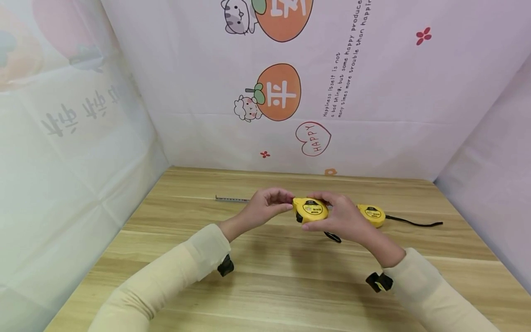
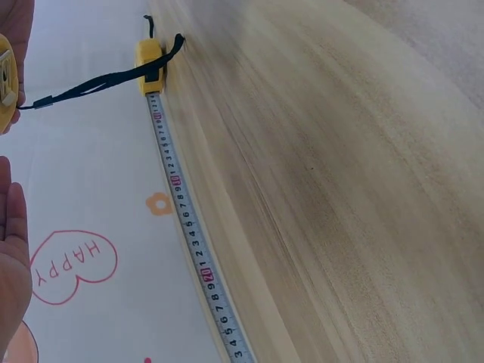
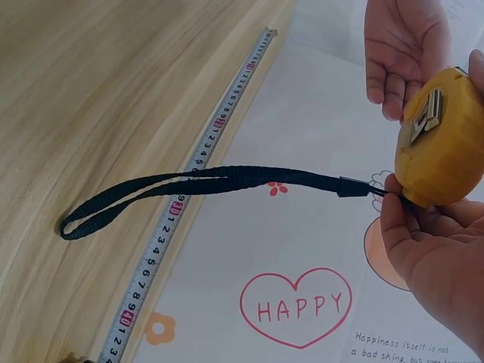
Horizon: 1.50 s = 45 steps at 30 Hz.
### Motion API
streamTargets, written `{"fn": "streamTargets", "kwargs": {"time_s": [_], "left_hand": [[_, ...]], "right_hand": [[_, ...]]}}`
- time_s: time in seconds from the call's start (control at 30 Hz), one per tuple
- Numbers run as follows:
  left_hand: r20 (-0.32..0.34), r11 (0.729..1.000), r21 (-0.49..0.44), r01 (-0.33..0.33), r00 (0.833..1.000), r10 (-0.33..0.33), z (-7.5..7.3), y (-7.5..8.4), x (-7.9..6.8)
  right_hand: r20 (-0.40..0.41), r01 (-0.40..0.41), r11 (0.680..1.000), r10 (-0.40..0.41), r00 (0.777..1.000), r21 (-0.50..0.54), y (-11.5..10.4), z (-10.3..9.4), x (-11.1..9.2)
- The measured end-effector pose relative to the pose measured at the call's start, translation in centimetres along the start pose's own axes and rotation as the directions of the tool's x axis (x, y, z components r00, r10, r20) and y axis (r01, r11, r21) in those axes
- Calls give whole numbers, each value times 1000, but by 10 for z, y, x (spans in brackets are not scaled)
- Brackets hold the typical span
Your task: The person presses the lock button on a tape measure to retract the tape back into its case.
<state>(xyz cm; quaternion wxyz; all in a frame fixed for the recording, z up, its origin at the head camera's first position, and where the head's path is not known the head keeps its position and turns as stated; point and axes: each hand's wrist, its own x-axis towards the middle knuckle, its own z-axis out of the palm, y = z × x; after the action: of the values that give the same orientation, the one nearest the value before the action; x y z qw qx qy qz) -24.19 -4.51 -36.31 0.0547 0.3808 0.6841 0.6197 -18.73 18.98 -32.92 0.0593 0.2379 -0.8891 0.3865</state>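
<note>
My right hand (image 1: 342, 216) grips a yellow tape measure (image 1: 311, 210), thumb on the near side and fingers on the far side. Its black wrist strap (image 3: 227, 178) dangles below. A metal belt clip (image 3: 429, 113) shows on the case in the right wrist view. My left hand (image 1: 267, 205) is at the case's left end, thumb and index fingertips apart right by it, other fingers loosely bent. A second yellow tape measure (image 1: 372, 215) lies on the table behind my right hand, its blade (image 2: 193, 238) drawn out leftward along the table's back, partly hidden by both hands.
The wooden table (image 1: 257, 286) meets a printed white cloth backdrop (image 1: 199, 115) at its back edge, with cloth walls at both sides. The second tape measure's black strap (image 1: 415, 222) trails right. The drawn-out blade's hooked end (image 1: 216, 198) lies left of my left hand.
</note>
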Motion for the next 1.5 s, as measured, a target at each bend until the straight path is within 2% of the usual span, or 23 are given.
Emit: {"fn": "streamTargets", "kwargs": {"time_s": [0.2, 0.5, 0.8, 1.2, 1.5], "left_hand": [[34, 1000, 20, 4, 999, -5, -1, 2, -2], [81, 992, 117, 37, 996, -47, -2, 2, -5], [77, 979, 191, 64, 994, -80, 0, 0, -6], [52, 970, 217, 112, 991, -126, 2, 0, -8], [58, 964, 257, 74, 994, -92, 3, -6, -12]], "right_hand": [[-6, -7, 1000, 7, 1000, -5, -1, 1, 0], [-12, 3, 1000, -3, 1000, 11, 1, 5, 0], [-18, 20, 1000, -20, 1000, -18, 3, 8, 0], [12, 6, 999, -6, 1000, -37, 2, 12, 1], [44, -33, 999, 35, 998, -40, 2, 16, -2]]}}
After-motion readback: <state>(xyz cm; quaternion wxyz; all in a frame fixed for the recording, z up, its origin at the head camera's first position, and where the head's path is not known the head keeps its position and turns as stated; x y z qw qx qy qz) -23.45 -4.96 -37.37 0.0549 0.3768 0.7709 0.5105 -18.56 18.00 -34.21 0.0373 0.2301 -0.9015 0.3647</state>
